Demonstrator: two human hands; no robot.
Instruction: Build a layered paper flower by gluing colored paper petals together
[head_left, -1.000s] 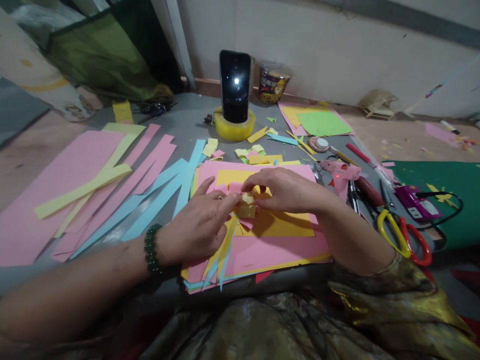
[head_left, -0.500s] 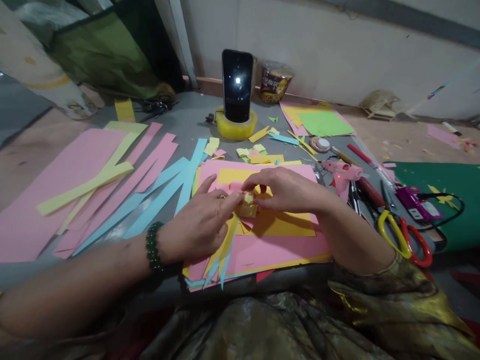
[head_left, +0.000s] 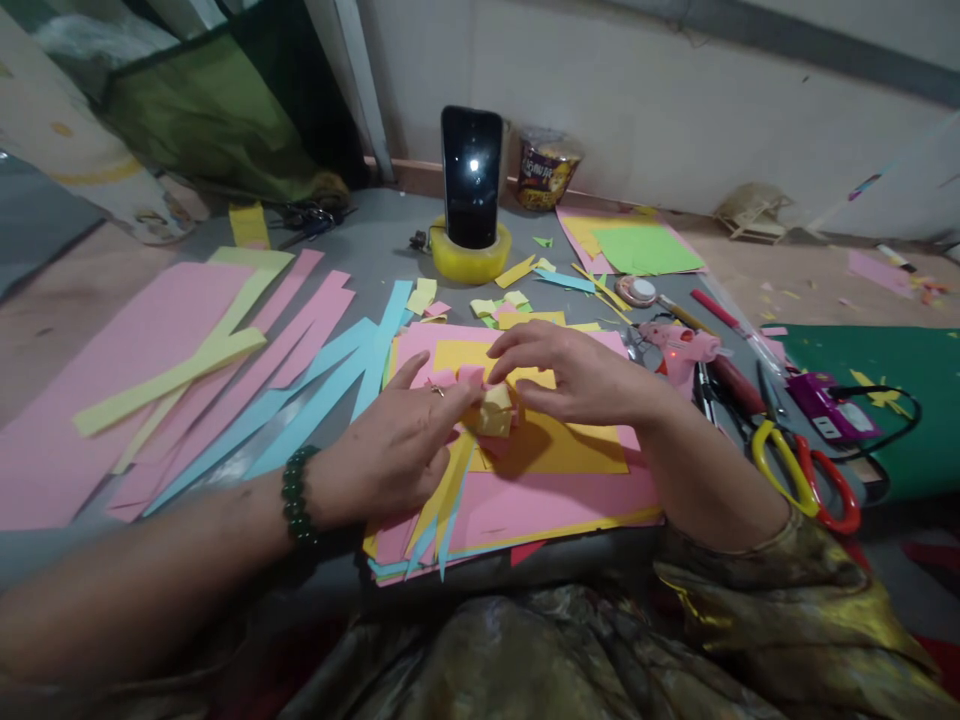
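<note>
Folded and curled pieces of pink and pale-yellow paper form a small paper flower (head_left: 496, 412) on a yellow paper sheet (head_left: 570, 450). My left hand (head_left: 394, 435) lies at its left with thumb apart, its stretched index fingertip touching the flower's edge. At the upper right of the flower, my right hand (head_left: 566, 375) hovers with curved fingers, thumb and index apart and nothing visible between them. Yellow and blue paper strips (head_left: 442, 500) run out from below the flower. Beneath everything is a stack of pink paper (head_left: 555, 502). The flower's left side is partly hidden by my left fingers.
Pink strips (head_left: 259, 400) and blue strips (head_left: 330, 390) lie at left. A phone (head_left: 471, 175) stands in a yellow tape roll (head_left: 469, 262) at the back. To the right are a pink glue gun (head_left: 686, 345), scissors (head_left: 787, 465) and a purple power block (head_left: 829, 405).
My right thumb and fingers have spread apart and lifted slightly off the flower, showing more of its pale-yellow piece. My left hand stays nearly in place.
</note>
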